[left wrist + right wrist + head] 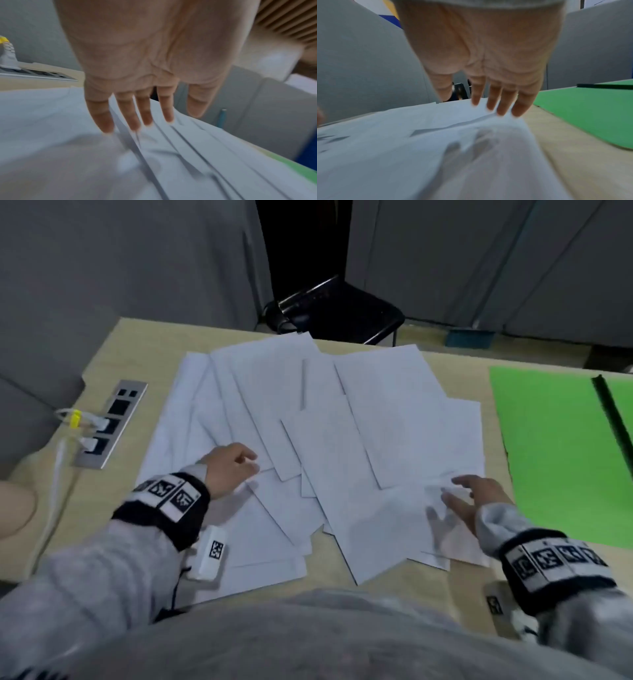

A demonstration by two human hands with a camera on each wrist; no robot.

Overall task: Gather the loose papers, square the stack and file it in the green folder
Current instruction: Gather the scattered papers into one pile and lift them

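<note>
While the loose white paper sheets (308,440) lie fanned out and overlapping across the pale wooden counter (144,347), the job in hand looks like pulling them together into one pile. To do it well, I think both hands should slide in from the two sides with flat fingers, pushing softly so no sheet bends or slips off the near edge, and the far sheets need a reach too. The left hand (230,470) is over the near left part of the sheets; from above its fingers look a bit bent, but the left wrist view shows the fingers (106,121) straight and a little spread, tips down on the paper, holding nothing. The right hand (474,501) is over the near right corner of the sheets, fingers (500,106) straight and close together, tips at the paper's edge, holding nothing as well. The flat, bright green card folder (548,446) lies open on the counter just beside the sheets, to the right of the right hand, with a dark strip (613,419) running down it.
</note>
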